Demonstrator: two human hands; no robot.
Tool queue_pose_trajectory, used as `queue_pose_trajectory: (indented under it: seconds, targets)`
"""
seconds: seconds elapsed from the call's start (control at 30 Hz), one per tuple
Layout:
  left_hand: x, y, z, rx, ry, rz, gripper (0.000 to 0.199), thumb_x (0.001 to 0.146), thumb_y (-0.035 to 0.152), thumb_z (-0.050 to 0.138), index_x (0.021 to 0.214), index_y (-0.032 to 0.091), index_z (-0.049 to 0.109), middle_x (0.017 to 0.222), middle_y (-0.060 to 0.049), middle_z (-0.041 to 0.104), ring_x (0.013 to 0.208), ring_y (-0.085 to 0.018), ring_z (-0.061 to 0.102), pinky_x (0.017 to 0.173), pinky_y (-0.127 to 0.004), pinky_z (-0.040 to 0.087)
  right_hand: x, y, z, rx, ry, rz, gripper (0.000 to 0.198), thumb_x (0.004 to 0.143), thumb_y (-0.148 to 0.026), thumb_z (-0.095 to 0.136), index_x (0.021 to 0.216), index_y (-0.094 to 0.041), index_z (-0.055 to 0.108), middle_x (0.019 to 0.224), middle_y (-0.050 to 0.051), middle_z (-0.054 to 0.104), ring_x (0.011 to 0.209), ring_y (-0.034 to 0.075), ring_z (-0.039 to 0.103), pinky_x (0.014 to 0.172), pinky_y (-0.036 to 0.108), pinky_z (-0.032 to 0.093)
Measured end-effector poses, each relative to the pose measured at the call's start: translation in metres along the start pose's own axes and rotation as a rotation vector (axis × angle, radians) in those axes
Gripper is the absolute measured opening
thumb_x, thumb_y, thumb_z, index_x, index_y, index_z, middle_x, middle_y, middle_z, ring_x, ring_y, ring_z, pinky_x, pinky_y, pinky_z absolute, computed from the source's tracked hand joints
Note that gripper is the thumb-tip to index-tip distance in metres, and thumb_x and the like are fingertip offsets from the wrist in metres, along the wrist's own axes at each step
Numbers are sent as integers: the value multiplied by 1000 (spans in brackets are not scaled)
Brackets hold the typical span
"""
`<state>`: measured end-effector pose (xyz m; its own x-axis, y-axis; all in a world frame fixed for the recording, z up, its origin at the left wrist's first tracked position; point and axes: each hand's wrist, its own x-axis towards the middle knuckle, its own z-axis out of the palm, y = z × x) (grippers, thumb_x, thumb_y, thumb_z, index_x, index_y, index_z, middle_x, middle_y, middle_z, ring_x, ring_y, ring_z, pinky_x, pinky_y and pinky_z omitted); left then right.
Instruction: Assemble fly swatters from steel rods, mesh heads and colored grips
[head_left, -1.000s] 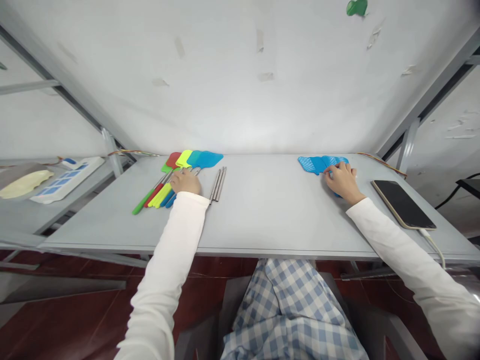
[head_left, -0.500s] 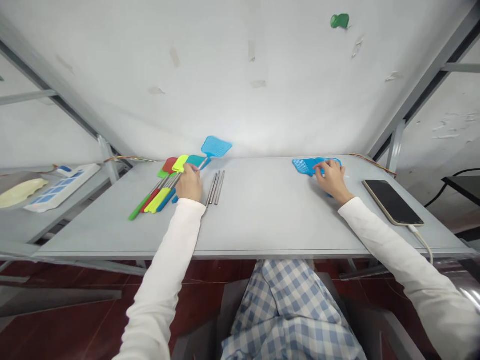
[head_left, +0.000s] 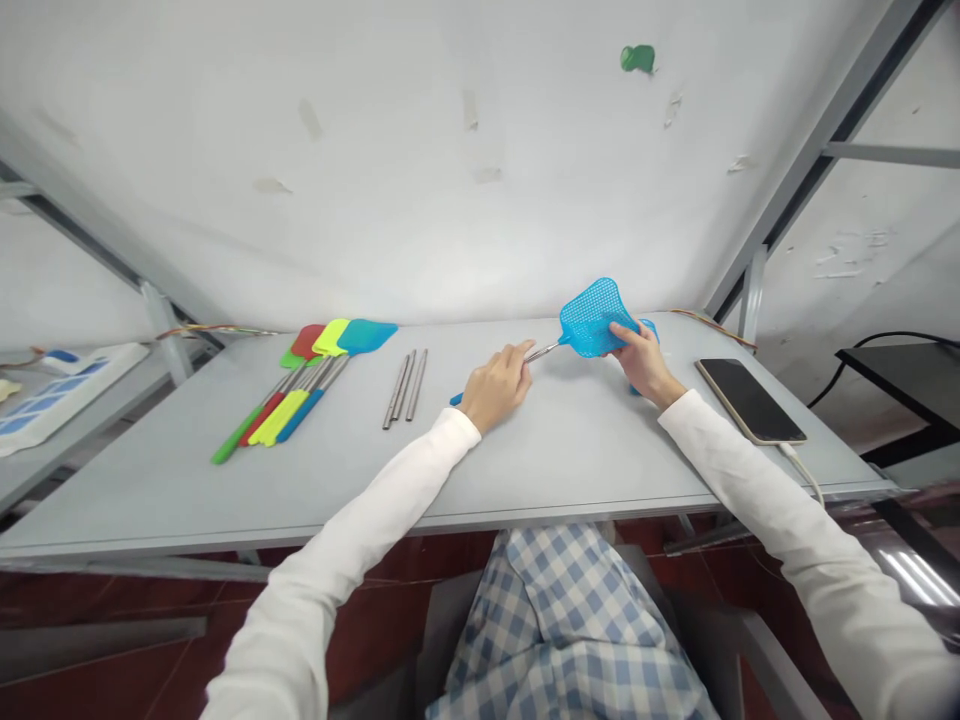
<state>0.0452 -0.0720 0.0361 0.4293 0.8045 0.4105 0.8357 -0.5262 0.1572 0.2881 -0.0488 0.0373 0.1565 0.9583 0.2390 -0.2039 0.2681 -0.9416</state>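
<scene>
A blue fly swatter (head_left: 596, 312) with a mesh head and a thin metal rod is held between my two hands, right of the table's middle. My left hand (head_left: 496, 385) is closed round its rod, and the blue handle end shows behind the knuckles. With the thumb on the mesh, my right hand (head_left: 643, 362) grips the right edge of the head. Behind that hand, flat blue plastic (head_left: 649, 327) lies on the table, mostly hidden. At left lies a pile of fly swatters (head_left: 304, 385) in green, red, yellow and blue. Several bare metal rods (head_left: 406, 388) lie between pile and left hand.
A phone (head_left: 750, 400) with a white cable lies on the right of the grey table (head_left: 517, 480). Thin wires (head_left: 716, 328) run along the back by the wall. A white box with blue patches (head_left: 67, 390) stands on the neighbouring surface at left.
My left hand has carried the blue fly swatter rightward from beside the pile. My right hand, earlier on the blue plastic at the right, now grips the swatter's head. The view has shifted slightly.
</scene>
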Motion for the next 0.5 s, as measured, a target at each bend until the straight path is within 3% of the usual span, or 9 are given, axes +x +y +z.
queue_pose_trajectory:
  seconds: [0.07, 0.17, 0.23, 0.33, 0.5]
  targets:
    - [12, 10, 2, -140, -45, -46, 37, 97, 29, 34, 130, 22, 48, 112, -9, 65, 98, -20, 63, 74, -26, 44, 1, -1, -1, 34, 28, 11, 43, 57, -54, 80, 77, -23, 57, 72, -2, 63, 62, 14, 56, 55, 27, 46]
    - [35, 24, 6, -494, -192, -107, 26, 97, 37, 38, 112, 23, 54, 87, -3, 63, 75, -15, 60, 66, -23, 42, 3, -1, -3, 48, 78, 22, 46, 58, -58, 79, 76, -23, 56, 69, -2, 63, 60, 13, 55, 53, 27, 46]
    - [48, 31, 10, -810, -329, -148, 27, 98, 42, 36, 103, 22, 54, 71, 2, 53, 56, -10, 50, 55, -20, 37, 5, 1, -5, 45, 119, 23, 49, 58, -62, 78, 76, -23, 55, 66, -4, 61, 58, 12, 55, 51, 26, 45]
    - [58, 36, 17, -1195, -519, -242, 30, 98, 46, 33, 94, 21, 49, 60, 8, 33, 39, -5, 26, 40, -16, 21, 9, 5, -10, 20, 133, 14, 51, 61, -66, 75, 75, -23, 54, 63, -4, 60, 56, 12, 55, 49, 25, 44]
    - [49, 32, 25, -1426, -647, -360, 30, 94, 51, 41, 83, 23, 38, 57, 11, 20, 36, -3, 12, 36, -14, 5, 13, 17, -15, -70, 133, 57, 50, 62, -66, 74, 72, -21, 57, 63, -2, 61, 58, 12, 57, 52, 26, 47]
